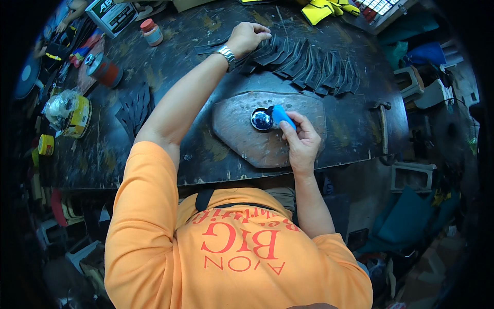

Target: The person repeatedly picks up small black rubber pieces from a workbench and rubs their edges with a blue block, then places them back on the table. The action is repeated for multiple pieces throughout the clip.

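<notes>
My left hand reaches to the far side of the table. Its fingers are pinched together at the left end of a row of overlapping black strips; anything between them is hidden. In my right hand is a blue applicator, gripped between thumb and fingers. Its dark end touches the rim of a small round tin with shiny dark contents. Under the tin lies a flat, many-sided brown slab, close to the table's front edge.
More black strips lie left of my forearm. Further left stand a red-capped jar, a red-brown can and a yellow tub. A hammer rests at the table's right edge, and yellow pieces lie at the back.
</notes>
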The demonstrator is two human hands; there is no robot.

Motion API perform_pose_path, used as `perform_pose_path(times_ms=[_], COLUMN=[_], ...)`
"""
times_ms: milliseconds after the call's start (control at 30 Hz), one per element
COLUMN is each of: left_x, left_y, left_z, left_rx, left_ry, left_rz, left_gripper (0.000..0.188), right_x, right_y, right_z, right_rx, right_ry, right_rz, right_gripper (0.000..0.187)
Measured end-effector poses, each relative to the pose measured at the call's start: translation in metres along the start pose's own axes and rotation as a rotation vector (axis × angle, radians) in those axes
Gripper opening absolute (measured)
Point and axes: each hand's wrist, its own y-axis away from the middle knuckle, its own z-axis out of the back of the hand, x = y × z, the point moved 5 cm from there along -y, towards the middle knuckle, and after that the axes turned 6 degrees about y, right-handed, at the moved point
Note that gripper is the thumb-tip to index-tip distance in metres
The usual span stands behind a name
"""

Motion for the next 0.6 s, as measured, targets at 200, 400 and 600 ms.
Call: perform_pose_path(times_ms=[200,400,600], left_x=[-0.001,0.008,0.019], left_y=[0.073,0.183,0.259], left_z=[0.092,0.209,0.213], left_rx=[0.068,-0.132,-0.078], left_ry=[-0.008,-0.384,-0.397], left_rz=[-0.097,0.017,0.304], left_gripper=[0.022,0.023,0.019], right_x=[-0.001,-0.005,-0.005], right_y=[0.003,0.001,0.002], right_z=[0.004,0.004,0.007], right_rx=[-0.07,-0.086,-0.14], right_ry=[0.003,-0.039,-0.028], right_rz=[0.014,0.041,0.093], right_gripper=[0.026,0.027,0.023])
